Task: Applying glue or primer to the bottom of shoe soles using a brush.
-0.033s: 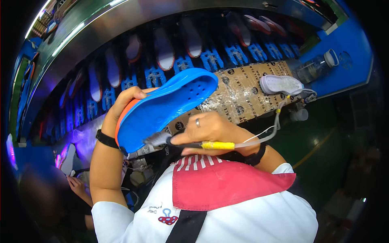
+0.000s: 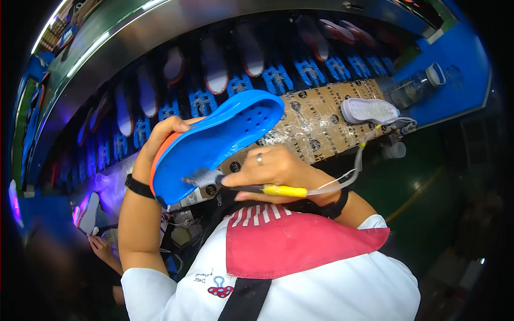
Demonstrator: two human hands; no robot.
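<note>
A blue shoe sole [image 2: 214, 147] is held tilted in front of me, its hollow side facing up. It has a raised rim, small holes towards the far right end and an orange-red edge on the left. My left hand [image 2: 165, 132] grips it by its left edge, thumb over the rim; the other fingers are hidden behind. My right hand [image 2: 278, 172] is closed round a dark-handled brush [image 2: 241, 187] with yellow tape and a clear tube at its back end. The pale wet bristles are at the sole's inside, near its lower right edge.
Beyond the sole runs a row of blue holders [image 2: 277, 79] with several upright soles [image 2: 215, 72] behind. A white sole [image 2: 369, 111] lies on taped cardboard [image 2: 313, 125], near a clear jug [image 2: 415, 88]. A co-worker's hand [image 2: 101, 249] is at the lower left by a pale sole [image 2: 91, 211].
The brush has moved slightly left and up along the inside of the sole, my right hand with it. My left hand keeps its hold on the sole.
</note>
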